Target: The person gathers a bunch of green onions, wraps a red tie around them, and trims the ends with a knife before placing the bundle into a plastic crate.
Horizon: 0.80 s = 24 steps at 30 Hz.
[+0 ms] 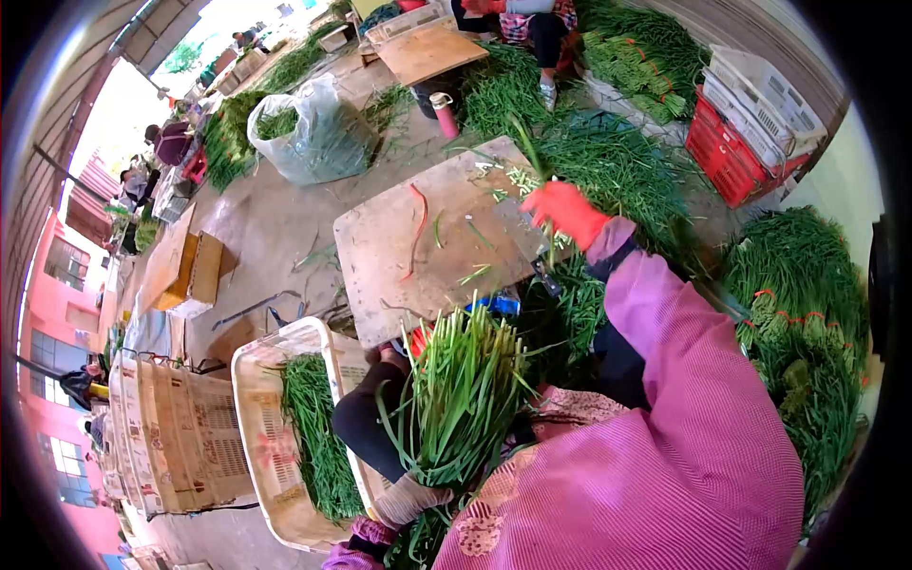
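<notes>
My left hand [415,500], in a pale greyish glove, is closed around a thick bundle of garlic chives [463,399] at my lap; its fingers are partly hidden under the leaves. The bundle's pale ends point toward the wooden board [375,256]. Over the board's right edge, my right hand [567,211], in an orange-red glove, is closed on a few green chive stalks [528,150] that stick up past it. Short cut pieces [521,179] lie beside this hand. A red strip [419,228] and loose bits lie on the board. Below the right hand is a black-handled item [545,277], partly hidden.
A white plastic crate [249,418] with chives stands at left. Tied bundles [807,328] lie at right, near a red crate [727,142]. Ahead are a plastic bag [318,133], a pink bottle [445,116] and a co-worker [546,33] behind another board [432,52].
</notes>
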Each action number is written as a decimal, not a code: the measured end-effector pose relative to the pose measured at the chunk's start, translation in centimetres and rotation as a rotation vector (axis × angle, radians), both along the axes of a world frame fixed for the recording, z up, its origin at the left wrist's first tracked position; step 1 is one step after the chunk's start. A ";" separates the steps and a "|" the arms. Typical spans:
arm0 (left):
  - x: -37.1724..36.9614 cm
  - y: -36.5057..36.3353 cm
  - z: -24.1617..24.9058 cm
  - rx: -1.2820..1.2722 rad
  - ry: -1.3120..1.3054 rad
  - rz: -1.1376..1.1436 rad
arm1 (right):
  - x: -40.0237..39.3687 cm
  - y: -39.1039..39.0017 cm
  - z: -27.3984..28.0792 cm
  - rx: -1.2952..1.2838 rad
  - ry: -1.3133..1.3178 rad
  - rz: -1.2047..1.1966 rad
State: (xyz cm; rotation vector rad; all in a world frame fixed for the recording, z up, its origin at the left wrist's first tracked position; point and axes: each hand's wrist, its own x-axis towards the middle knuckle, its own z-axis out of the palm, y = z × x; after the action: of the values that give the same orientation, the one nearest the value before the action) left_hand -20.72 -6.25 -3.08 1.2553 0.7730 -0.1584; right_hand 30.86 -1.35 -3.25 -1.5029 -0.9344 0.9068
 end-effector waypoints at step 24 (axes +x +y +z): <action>0.4 -1.6 0.9 -0.263 0.044 0.232 | -9.3 -1.2 -3.5 -0.291 -0.141 0.558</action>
State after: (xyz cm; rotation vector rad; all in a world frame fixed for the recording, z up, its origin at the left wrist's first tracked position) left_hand -20.34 -7.89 -2.15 0.9091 0.8983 -0.0953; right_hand 21.54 -2.54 -6.71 -1.5906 -1.4120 1.3959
